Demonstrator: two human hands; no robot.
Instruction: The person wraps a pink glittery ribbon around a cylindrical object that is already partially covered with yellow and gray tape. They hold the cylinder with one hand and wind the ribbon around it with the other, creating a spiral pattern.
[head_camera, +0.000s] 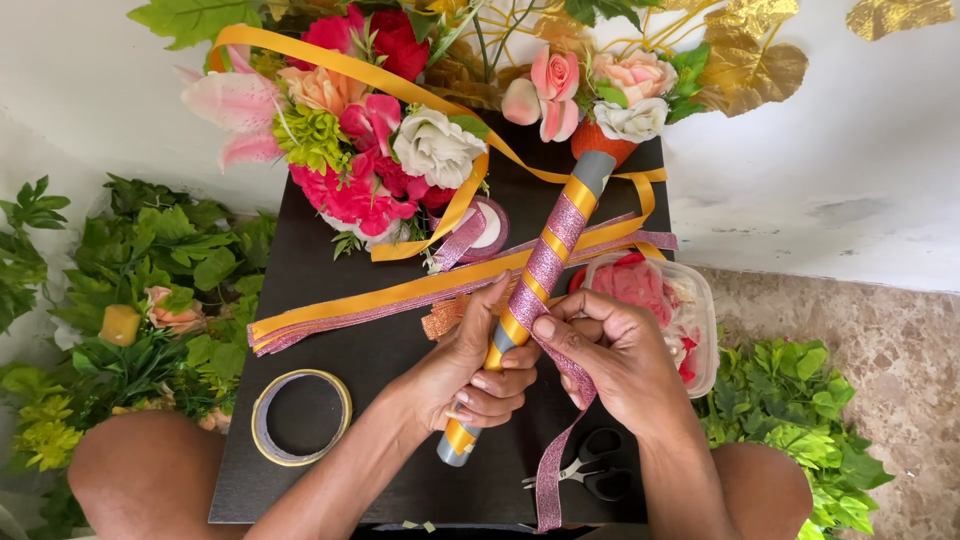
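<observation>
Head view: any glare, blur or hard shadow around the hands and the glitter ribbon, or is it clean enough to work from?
Head view: soft, even daylight with no hard shadows; the left hand, right hand and pink glitter ribbon are sharp; the ribbon only sparkles, without washing out; the white wall is bright yet still shows texture; the black scissors blend into the dark table.

Bare forearms and knees, no sleeves or rings visible.

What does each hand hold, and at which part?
The left hand grips the lower part of the wrapped grey tube. The right hand pinches the pink glitter ribbon against the tube's middle.
</observation>
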